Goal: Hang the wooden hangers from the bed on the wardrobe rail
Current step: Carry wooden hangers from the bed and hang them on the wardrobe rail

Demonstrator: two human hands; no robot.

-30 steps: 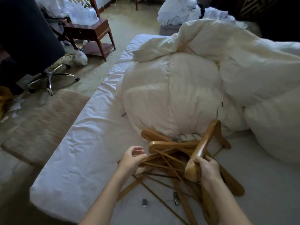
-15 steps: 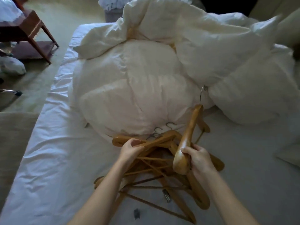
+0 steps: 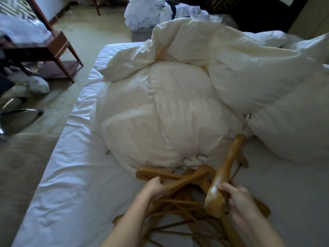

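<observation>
A tangled pile of wooden hangers [image 3: 179, 209] with metal hooks lies on the white bed sheet [image 3: 67, 193], just in front of a bunched cream duvet. My left hand [image 3: 154, 188] grips the arm of one hanger [image 3: 192, 176] on top of the pile. My right hand [image 3: 236, 198] holds the lower end of another hanger [image 3: 226, 172], lifted and tilted, its hook pointing up toward the duvet. No wardrobe rail is in view.
The crumpled duvet [image 3: 169, 113] fills the middle and right of the bed. A brown wooden side table [image 3: 58, 50] and a chair base [image 3: 21, 113] stand on the floor at left. A heap of white linen [image 3: 147, 13] sits beyond the bed's far end.
My left hand has reached onto the pile and closed round a hanger arm. My right hand keeps hold of its tilted hanger. The camera swung right, then back left.
</observation>
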